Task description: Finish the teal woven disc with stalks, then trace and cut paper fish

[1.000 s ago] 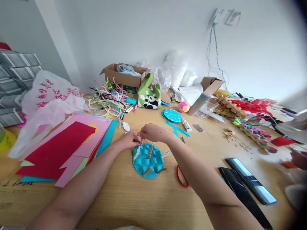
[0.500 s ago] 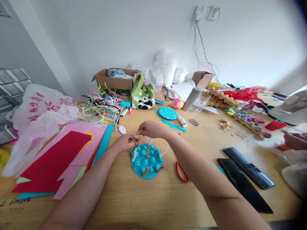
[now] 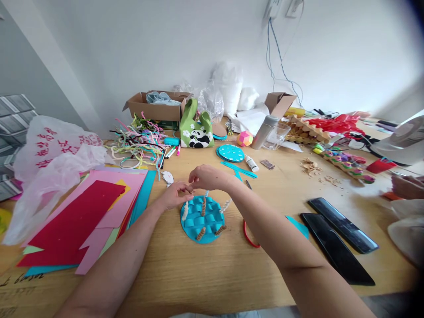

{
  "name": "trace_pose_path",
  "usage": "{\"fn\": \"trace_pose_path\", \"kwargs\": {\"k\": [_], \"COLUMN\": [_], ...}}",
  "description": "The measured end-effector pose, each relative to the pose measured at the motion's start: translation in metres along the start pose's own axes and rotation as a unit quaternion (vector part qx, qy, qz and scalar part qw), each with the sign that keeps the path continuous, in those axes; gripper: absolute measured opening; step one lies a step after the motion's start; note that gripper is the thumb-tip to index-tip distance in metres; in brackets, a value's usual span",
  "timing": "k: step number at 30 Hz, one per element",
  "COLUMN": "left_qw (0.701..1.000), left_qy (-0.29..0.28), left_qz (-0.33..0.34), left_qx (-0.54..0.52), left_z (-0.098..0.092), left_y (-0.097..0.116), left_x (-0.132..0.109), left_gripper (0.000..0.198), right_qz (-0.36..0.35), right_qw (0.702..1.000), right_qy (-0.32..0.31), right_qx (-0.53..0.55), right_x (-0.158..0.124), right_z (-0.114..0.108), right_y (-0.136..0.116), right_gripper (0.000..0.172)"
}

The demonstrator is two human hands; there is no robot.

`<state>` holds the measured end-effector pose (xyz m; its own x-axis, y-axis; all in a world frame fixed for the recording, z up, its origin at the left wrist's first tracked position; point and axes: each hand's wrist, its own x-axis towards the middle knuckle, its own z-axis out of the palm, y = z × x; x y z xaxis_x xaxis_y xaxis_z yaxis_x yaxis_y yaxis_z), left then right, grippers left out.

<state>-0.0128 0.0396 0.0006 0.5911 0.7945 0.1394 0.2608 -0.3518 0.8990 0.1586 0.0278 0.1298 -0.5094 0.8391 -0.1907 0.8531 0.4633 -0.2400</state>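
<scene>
A round blue disc of woven paper strips [image 3: 188, 229] lies flat on the wooden table, below my hands. Several twisted pipe cleaner coils stand up from it, among them a brown one in the middle [image 3: 203, 206], a white one at left [image 3: 185, 211] and a white one at right [image 3: 225, 206]. At the disc's far left edge, my left hand [image 3: 175, 195] pinches another brown coil, mostly hidden by the fingers. My right hand [image 3: 209, 177] arches over the same spot, its fingertips closed at the coil's top. Red-handled scissors [image 3: 247, 235] lie partly under my right forearm.
Coloured paper sheets [image 3: 79, 221] are stacked at left beside a plastic bag [image 3: 49, 154]. Loose pipe cleaners [image 3: 139, 141], a green panda bag [image 3: 198, 128], blue discs [image 3: 232, 152] and a glue bottle [image 3: 252, 164] lie behind. Two dark phones [image 3: 342, 225] and another person's hand [image 3: 407, 187] are at right.
The view has tilted slightly. My left fingers have come up closer to my right fingertips, and the brown coil between them is now mostly covered. The disc stays in place.
</scene>
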Motion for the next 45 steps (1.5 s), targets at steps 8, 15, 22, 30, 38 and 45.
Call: {"fn": "trace_pose_path", "kwargs": {"k": [8,15,22,30,38,45], "left_qw": [0.990,0.973,0.972,0.981,0.975,0.978], "left_qy": [0.056,0.102,0.087,0.154,0.148,0.144], "left_qz": [-0.022,0.013,-0.043,-0.106,-0.121,-0.111], "left_qx": [-0.129,-0.208,-0.214,0.059,0.114,0.098], "left_z": [-0.007,-0.014,-0.021,-0.011,0.039,0.040], "left_y": [0.010,0.023,0.046,0.039,0.030,0.016], "left_x": [0.001,0.004,0.002,-0.057,-0.121,-0.108], "left_gripper": [0.051,0.054,0.055,0.024,0.031,0.038], "right_qz": [0.090,0.225,0.253,0.259,0.247,0.253], "right_qw": [0.889,0.825,0.780,0.775,0.772,0.743], "right_qy": [0.357,0.336,0.216,0.151,0.153,0.172], "right_qx": [0.271,0.394,0.530,0.556,0.566,0.596], "right_x": [-0.090,-0.147,-0.154,-0.141,-0.139,-0.138], "right_z": [-0.006,0.057,0.098,0.125,0.126,0.130], "right_y": [0.028,0.054,0.047,0.035,0.026,0.018], "right_gripper": [0.031,0.040,0.027,0.023,0.032,0.035]}}
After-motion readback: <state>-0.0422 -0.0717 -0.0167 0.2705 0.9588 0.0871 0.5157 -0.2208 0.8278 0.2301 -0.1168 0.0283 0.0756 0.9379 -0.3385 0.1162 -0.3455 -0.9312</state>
